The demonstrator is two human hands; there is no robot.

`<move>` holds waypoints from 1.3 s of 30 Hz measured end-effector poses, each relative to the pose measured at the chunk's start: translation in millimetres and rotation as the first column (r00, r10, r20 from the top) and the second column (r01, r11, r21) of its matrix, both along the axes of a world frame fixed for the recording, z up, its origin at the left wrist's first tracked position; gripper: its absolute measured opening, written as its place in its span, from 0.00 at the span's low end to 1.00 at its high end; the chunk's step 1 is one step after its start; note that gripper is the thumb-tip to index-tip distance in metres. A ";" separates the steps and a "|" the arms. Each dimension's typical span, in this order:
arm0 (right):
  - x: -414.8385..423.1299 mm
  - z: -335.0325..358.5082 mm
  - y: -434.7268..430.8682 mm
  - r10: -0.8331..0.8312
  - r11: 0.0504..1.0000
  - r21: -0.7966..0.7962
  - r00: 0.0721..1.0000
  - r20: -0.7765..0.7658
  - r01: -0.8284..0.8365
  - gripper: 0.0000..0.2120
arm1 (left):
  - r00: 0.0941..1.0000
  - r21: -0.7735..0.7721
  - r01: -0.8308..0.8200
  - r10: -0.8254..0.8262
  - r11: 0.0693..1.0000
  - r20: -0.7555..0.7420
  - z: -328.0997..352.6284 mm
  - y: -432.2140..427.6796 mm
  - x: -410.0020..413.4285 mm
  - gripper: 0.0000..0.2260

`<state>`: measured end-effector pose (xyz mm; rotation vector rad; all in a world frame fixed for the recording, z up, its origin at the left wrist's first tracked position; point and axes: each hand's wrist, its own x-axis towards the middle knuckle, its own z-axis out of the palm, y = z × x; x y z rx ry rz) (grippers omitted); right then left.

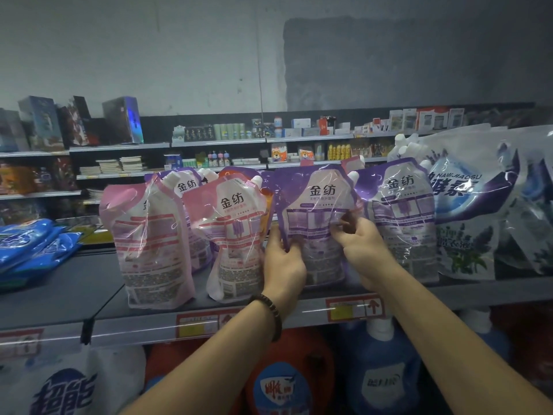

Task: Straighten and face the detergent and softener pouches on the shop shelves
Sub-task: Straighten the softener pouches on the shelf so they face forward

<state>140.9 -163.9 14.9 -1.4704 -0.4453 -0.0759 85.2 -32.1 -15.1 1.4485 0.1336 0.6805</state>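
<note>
A purple softener pouch (pixel 317 205) stands upright in the middle of the grey shelf (pixel 68 292). My left hand (pixel 282 265) grips its lower left edge, thumb on the front. My right hand (pixel 363 250) pinches its front at the right side with curled fingers. Two pink pouches (pixel 149 244) (pixel 236 232) stand to the left, the nearer one leaning. Another purple pouch (pixel 404 217) stands to the right, partly behind my right hand. More purple pouches show behind the pink ones.
Large white lavender detergent bags (pixel 469 205) fill the shelf's right end. Blue bags (pixel 30 244) lie flat at the left. Below the shelf stand big detergent jugs (pixel 380 381) and a white bag (pixel 65 384). Price tags (pixel 354 308) line the shelf edge. Another aisle's shelves stand behind.
</note>
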 end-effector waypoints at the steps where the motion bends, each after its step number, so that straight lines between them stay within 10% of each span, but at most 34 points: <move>1: -2.6 1.4 -0.5 -0.009 1.000 0.010 1.000 0.006 0.009 0.08 | 1.000 -0.001 0.009 -0.009 1.000 0.021 -0.1 -0.3 -1.5 0.11; 27: -171.5 41.8 28.6 -0.327 0.933 -0.052 0.899 0.291 0.356 0.07 | 0.917 0.185 0.142 -0.200 0.972 0.346 34.7 68.4 -128.4 0.07; 39: -217.7 49.2 119.2 -0.120 0.987 -0.066 0.941 0.316 0.148 0.04 | 0.926 0.160 -0.011 -0.050 0.987 0.373 39.5 164.4 -197.5 0.08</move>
